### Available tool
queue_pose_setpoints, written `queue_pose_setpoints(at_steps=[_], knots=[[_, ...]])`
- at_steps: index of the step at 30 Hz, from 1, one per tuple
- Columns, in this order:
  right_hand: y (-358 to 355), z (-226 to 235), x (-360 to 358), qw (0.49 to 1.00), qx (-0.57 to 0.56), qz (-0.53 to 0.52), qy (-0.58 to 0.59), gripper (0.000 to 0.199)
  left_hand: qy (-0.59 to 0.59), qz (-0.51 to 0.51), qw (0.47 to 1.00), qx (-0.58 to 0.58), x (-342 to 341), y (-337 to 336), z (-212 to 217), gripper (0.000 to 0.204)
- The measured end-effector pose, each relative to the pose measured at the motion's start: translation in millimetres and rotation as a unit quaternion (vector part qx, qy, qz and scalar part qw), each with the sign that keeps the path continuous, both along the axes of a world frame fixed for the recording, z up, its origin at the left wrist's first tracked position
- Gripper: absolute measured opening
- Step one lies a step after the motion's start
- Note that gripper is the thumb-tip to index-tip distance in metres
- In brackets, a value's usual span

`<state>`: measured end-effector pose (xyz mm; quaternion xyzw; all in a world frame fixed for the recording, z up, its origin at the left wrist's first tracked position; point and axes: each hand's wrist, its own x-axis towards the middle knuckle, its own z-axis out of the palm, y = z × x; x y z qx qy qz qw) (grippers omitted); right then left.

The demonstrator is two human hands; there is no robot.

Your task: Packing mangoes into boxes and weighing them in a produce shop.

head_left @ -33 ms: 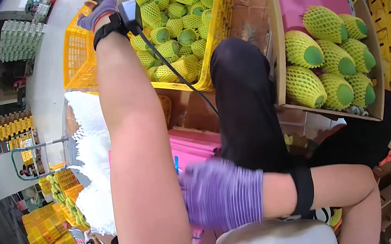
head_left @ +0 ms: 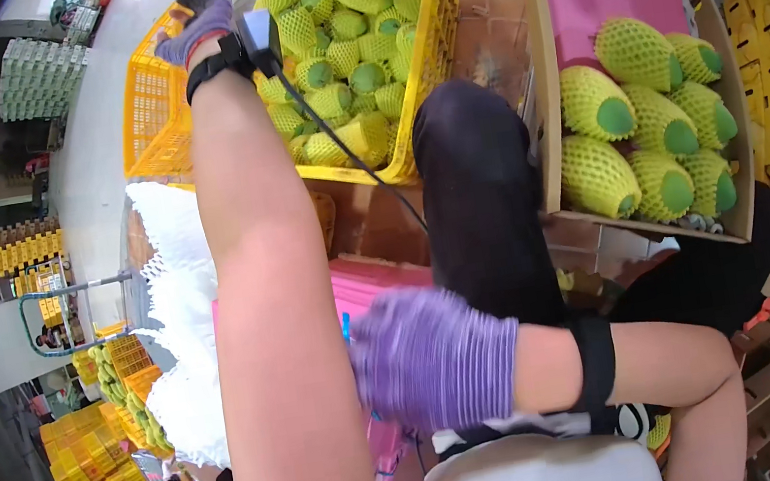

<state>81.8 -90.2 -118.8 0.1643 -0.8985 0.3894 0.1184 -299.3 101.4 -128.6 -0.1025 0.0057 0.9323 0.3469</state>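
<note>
Seven net-sleeved mangoes [head_left: 648, 123] already lie in the cardboard box [head_left: 545, 97], with pink padding bare behind them.
Left of the box, the yellow crate [head_left: 422, 56] stays heaped with sleeved fruit. The left hand [head_left: 198, 21] reaches over its far rim, grip hidden; the right hand [head_left: 433, 361], gloved purple, curls below, grasp unclear.
</note>
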Motion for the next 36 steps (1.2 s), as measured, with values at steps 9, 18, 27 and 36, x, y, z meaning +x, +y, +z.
queue_pose_setpoints(at_steps=[9,18,27,36], knots=[[31,-5,-23,0.983,-0.010,-0.173,-0.060,0.022,0.261,-0.147,0.943,-0.146,-77,-36,-104,0.032],[128,-10,77,0.932,-0.066,-0.317,-0.159,0.037,0.481,-0.193,0.147,-0.843,-88,-55,-236,0.066],[137,-31,62,0.872,-0.117,-0.462,-0.113,0.012,0.489,-0.255,-0.046,-0.833,-2,48,-256,0.068],[150,-21,80,0.920,-0.084,-0.374,-0.084,0.024,0.575,-0.227,0.382,-0.687,-20,-18,-202,0.067]])
